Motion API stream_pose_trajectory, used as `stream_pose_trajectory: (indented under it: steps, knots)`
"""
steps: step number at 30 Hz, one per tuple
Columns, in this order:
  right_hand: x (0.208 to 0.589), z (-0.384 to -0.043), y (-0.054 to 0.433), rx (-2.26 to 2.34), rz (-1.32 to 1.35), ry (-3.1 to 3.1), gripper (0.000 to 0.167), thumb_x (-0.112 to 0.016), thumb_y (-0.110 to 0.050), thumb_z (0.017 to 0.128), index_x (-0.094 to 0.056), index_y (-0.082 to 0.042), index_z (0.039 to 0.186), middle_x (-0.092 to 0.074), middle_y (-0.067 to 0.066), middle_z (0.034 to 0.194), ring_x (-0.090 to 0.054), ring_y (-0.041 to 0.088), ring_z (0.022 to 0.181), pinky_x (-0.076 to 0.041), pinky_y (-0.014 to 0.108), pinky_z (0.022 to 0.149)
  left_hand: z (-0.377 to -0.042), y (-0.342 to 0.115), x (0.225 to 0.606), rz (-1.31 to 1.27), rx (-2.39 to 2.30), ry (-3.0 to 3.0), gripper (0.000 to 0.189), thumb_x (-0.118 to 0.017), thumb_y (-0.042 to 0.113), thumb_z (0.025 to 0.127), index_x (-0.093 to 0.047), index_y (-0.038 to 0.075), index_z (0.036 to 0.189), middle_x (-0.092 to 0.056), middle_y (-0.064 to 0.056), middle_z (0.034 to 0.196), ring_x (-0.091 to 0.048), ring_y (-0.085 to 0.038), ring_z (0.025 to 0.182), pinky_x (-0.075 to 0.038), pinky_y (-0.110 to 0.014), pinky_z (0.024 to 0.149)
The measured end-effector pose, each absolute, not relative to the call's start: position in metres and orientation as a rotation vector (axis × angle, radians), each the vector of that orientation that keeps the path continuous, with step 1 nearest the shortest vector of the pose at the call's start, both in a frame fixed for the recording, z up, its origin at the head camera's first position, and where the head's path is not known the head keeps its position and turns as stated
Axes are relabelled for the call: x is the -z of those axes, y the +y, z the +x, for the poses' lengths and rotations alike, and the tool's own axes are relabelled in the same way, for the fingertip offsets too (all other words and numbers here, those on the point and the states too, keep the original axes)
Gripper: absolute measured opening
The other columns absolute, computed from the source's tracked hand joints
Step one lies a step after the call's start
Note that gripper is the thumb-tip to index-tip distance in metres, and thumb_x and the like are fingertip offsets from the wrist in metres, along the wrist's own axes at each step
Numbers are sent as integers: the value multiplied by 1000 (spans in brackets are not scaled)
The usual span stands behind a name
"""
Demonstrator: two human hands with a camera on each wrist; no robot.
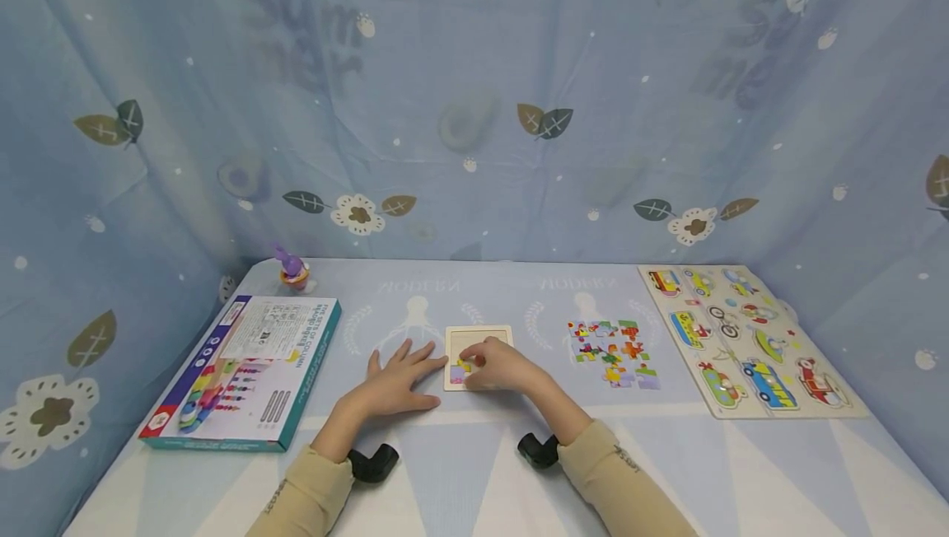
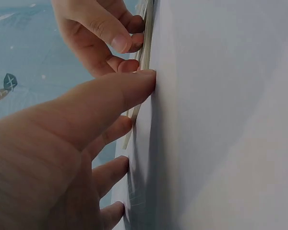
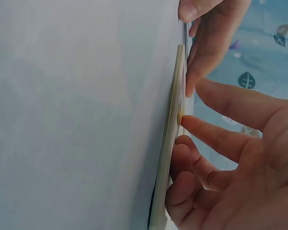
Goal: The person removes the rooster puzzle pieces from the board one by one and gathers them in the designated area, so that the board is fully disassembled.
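A small wooden puzzle tray [image 1: 478, 329] lies flat at the middle of the table, with joined jigsaw pieces [image 1: 458, 372] in its lower left part. Beside its left edge, my left hand [image 1: 396, 385] rests on the table, fingers spread and nothing held. My right hand [image 1: 502, 366] is over the tray. In the right wrist view, the index fingertip of that hand [image 3: 259, 158] touches a yellowish piece [image 3: 180, 118] in the tray. Its thumb stands apart from the piece, and the other fingers are bent by the tray's edge [image 3: 164, 158]. Part of the tray is hidden beneath this hand.
Several loose jigsaw pieces [image 1: 633, 350] are spread right of the tray. Farther right lies a wooden vehicle puzzle board [image 1: 730, 356]. A flat toy box [image 1: 245, 372] sits at the left, with a purple figurine [image 1: 292, 265] behind it. A blue curtain [image 1: 474, 150] hangs behind the table.
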State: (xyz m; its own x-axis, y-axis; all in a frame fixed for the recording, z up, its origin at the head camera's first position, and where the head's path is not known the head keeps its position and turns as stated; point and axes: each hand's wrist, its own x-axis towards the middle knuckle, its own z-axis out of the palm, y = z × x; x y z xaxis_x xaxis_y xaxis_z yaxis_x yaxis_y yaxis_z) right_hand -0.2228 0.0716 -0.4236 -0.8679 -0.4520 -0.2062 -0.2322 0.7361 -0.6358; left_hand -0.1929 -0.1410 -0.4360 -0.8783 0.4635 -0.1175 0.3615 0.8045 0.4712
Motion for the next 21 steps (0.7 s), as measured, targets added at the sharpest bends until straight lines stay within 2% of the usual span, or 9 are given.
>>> stream_pose_trajectory:
  steps: [7,14,21]
  knots:
    - [426,-225,68,936,-522,2608,30,-72,-15,78,-62,-12,105,-52,5,89,-49,19,79,-42,35,68,-193,-140,436,638,-644,2758,60,-66,38,82,-47,21,137,-29,-8,150,-10,-41,139,4,-72,97]
    - [426,-225,69,1135,-521,2569,20,-68,-5,78,-59,-13,94,-57,0,83,-52,15,72,-42,29,62,-193,-138,435,640,-647,2749,60,-65,38,83,-47,21,137,-28,-10,150,-9,-41,139,5,-71,97]
    - [422,-221,78,1247,-501,2589,22,-65,-2,79,-60,-12,98,-59,1,80,-54,14,71,-45,28,63,-193,-138,433,645,-640,2744,60,-65,38,83,-47,20,137,-28,-10,150,-9,-41,139,5,-71,97]
